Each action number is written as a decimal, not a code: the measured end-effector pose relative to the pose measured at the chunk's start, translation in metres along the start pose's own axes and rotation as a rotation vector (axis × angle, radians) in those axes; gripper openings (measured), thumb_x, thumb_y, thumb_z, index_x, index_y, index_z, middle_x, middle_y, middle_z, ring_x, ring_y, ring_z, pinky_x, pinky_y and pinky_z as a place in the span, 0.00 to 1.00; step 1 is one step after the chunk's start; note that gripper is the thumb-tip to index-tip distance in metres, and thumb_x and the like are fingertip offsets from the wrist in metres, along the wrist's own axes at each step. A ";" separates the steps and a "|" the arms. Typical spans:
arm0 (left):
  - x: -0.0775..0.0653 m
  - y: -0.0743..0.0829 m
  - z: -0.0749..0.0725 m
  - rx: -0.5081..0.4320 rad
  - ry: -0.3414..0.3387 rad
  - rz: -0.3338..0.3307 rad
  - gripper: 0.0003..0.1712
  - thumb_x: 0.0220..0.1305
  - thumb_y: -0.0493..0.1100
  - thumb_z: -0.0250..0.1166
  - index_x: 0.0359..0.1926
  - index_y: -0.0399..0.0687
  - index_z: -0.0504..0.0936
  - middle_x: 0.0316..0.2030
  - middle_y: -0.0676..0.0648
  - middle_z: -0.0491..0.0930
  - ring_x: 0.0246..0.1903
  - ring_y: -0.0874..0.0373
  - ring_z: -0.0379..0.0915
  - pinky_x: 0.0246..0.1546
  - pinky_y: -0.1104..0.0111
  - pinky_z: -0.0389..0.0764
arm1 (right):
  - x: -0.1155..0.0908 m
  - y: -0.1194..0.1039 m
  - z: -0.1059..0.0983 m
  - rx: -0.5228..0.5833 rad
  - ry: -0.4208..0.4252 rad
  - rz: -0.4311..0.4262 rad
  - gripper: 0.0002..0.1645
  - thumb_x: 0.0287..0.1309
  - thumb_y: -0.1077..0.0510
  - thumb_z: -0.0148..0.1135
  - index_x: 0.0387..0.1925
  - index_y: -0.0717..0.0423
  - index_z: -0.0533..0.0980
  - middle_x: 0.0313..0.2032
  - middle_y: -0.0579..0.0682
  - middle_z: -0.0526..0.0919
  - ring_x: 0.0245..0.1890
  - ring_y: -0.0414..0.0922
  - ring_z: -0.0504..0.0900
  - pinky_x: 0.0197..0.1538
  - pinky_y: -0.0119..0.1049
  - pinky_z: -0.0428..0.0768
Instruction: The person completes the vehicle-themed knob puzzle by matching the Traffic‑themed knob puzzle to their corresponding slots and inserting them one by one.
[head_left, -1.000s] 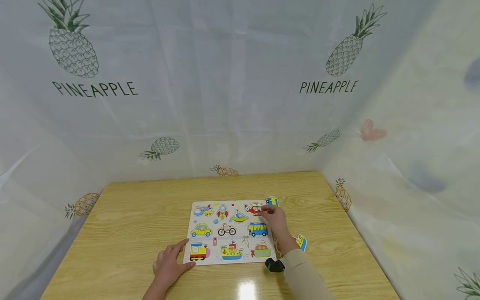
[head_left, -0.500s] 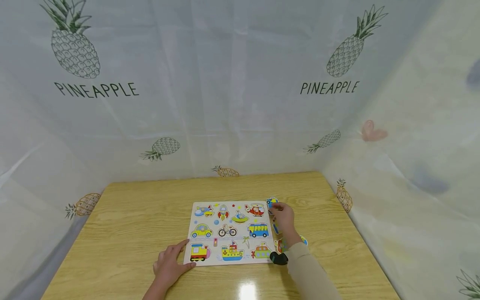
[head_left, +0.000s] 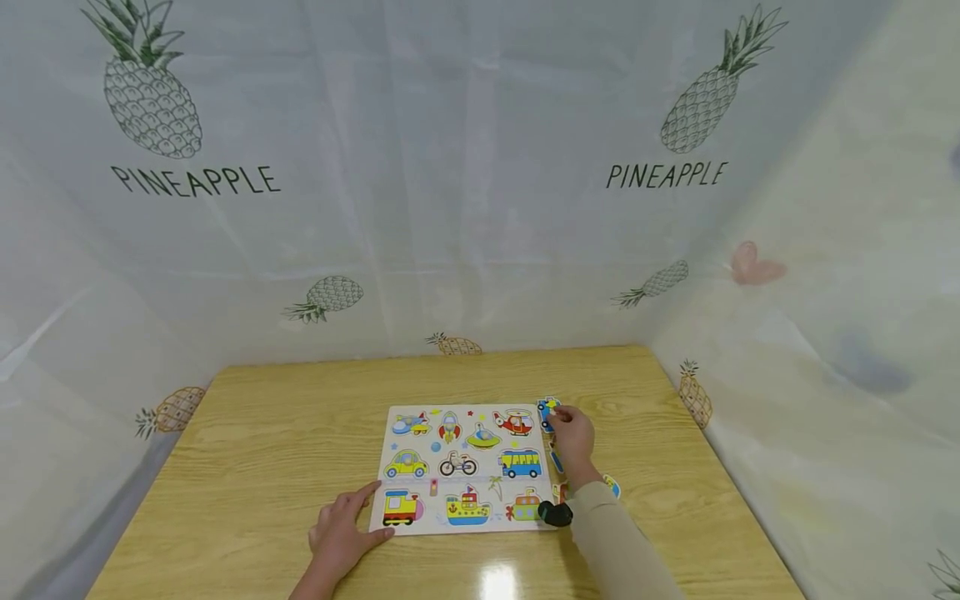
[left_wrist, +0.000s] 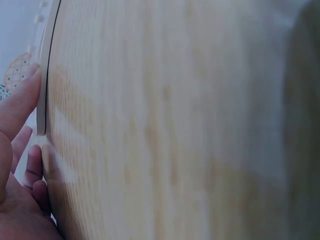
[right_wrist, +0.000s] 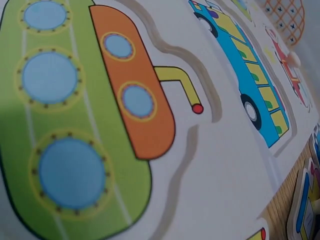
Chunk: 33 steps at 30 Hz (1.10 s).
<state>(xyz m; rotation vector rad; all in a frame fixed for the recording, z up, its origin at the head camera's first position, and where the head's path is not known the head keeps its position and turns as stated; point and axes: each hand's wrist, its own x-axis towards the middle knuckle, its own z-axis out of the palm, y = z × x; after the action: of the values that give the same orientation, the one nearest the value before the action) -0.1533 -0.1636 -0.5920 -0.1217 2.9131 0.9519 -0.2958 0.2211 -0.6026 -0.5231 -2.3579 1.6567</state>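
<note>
Off-white rectangular puzzle board: left hand braces near-left corner, fingers spread.
Blue-and-yellow flat piece: on worktop, beside far-right corner.
Right hand: pinching that piece; probably pickup, next wants a lift.

Place is curtained off; whether home, lab or office can't be told. Wood-grain table is enclosed at back and both sides by pale hanging sheets, printed with pineapples and the word PINEAPPLE.
</note>
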 end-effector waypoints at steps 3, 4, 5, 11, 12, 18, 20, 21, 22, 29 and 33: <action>-0.001 0.001 0.000 -0.003 0.001 0.000 0.49 0.40 0.62 0.78 0.66 0.57 0.73 0.52 0.43 0.73 0.51 0.39 0.63 0.39 0.50 0.60 | 0.000 0.000 0.000 -0.035 0.031 0.008 0.13 0.60 0.62 0.67 0.45 0.65 0.79 0.31 0.54 0.78 0.15 0.41 0.73 0.19 0.34 0.74; -0.001 0.002 0.000 -0.005 0.001 0.001 0.49 0.40 0.62 0.78 0.66 0.57 0.73 0.52 0.43 0.73 0.51 0.39 0.62 0.39 0.50 0.60 | 0.000 -0.001 0.000 -0.043 0.038 0.010 0.13 0.60 0.62 0.66 0.44 0.65 0.79 0.30 0.54 0.78 0.14 0.41 0.72 0.19 0.34 0.74; -0.001 0.002 0.000 -0.007 0.001 0.002 0.49 0.40 0.61 0.79 0.66 0.57 0.73 0.52 0.43 0.73 0.51 0.39 0.62 0.39 0.50 0.60 | -0.001 -0.001 0.000 -0.050 0.044 0.011 0.13 0.60 0.62 0.66 0.44 0.65 0.79 0.30 0.54 0.78 0.13 0.40 0.72 0.18 0.34 0.73; -0.002 0.002 0.000 -0.015 0.008 -0.001 0.49 0.40 0.60 0.79 0.66 0.58 0.73 0.52 0.44 0.73 0.51 0.40 0.62 0.40 0.49 0.59 | -0.001 -0.004 -0.001 -0.076 0.076 0.015 0.13 0.59 0.61 0.67 0.43 0.65 0.78 0.30 0.53 0.77 0.11 0.39 0.71 0.18 0.34 0.73; -0.002 0.002 0.000 -0.016 0.010 -0.002 0.49 0.40 0.60 0.79 0.66 0.58 0.73 0.52 0.44 0.73 0.51 0.40 0.62 0.40 0.49 0.59 | -0.001 -0.004 -0.001 -0.083 0.079 0.019 0.13 0.59 0.61 0.67 0.43 0.65 0.79 0.29 0.53 0.77 0.11 0.39 0.71 0.19 0.34 0.73; -0.002 0.000 0.001 -0.013 0.008 0.004 0.49 0.40 0.61 0.79 0.66 0.57 0.73 0.51 0.45 0.73 0.50 0.41 0.62 0.39 0.49 0.60 | -0.001 -0.004 -0.001 -0.115 0.094 0.028 0.13 0.59 0.59 0.68 0.42 0.64 0.79 0.26 0.51 0.75 0.11 0.39 0.71 0.20 0.34 0.72; -0.001 0.000 0.001 -0.011 0.006 -0.003 0.49 0.40 0.61 0.79 0.66 0.58 0.73 0.51 0.45 0.73 0.51 0.41 0.62 0.40 0.49 0.60 | 0.000 -0.004 0.000 -0.110 0.097 0.031 0.12 0.58 0.60 0.68 0.41 0.63 0.79 0.26 0.51 0.75 0.11 0.39 0.71 0.20 0.35 0.72; -0.001 0.000 0.001 -0.007 0.006 -0.002 0.49 0.40 0.61 0.79 0.66 0.58 0.73 0.51 0.44 0.73 0.50 0.41 0.63 0.39 0.49 0.60 | 0.000 -0.004 0.000 -0.106 0.096 0.032 0.12 0.58 0.60 0.68 0.41 0.63 0.79 0.26 0.51 0.75 0.11 0.39 0.71 0.20 0.35 0.72; -0.001 0.000 0.001 -0.006 0.006 -0.006 0.49 0.40 0.61 0.78 0.66 0.58 0.73 0.52 0.44 0.72 0.51 0.41 0.62 0.40 0.49 0.60 | 0.000 -0.004 0.001 -0.100 0.093 0.031 0.12 0.59 0.60 0.68 0.41 0.63 0.79 0.26 0.51 0.76 0.11 0.39 0.71 0.20 0.35 0.72; -0.001 0.000 0.000 -0.004 0.008 0.006 0.49 0.40 0.61 0.79 0.66 0.57 0.73 0.52 0.43 0.72 0.51 0.39 0.63 0.39 0.48 0.60 | -0.002 -0.006 0.000 0.005 0.106 0.031 0.11 0.60 0.62 0.67 0.42 0.64 0.80 0.27 0.53 0.77 0.10 0.40 0.71 0.16 0.35 0.72; 0.000 0.000 0.000 -0.002 0.003 0.006 0.49 0.40 0.61 0.79 0.66 0.57 0.73 0.52 0.42 0.72 0.51 0.39 0.63 0.39 0.48 0.61 | -0.004 -0.011 -0.002 0.066 0.119 0.014 0.11 0.59 0.61 0.67 0.41 0.64 0.81 0.28 0.51 0.75 0.11 0.40 0.71 0.16 0.34 0.72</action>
<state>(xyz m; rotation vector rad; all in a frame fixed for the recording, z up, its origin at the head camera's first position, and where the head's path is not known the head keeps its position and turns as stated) -0.1530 -0.1637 -0.5923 -0.1145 2.9170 0.9569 -0.2929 0.2180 -0.5917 -0.6097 -2.2126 1.6551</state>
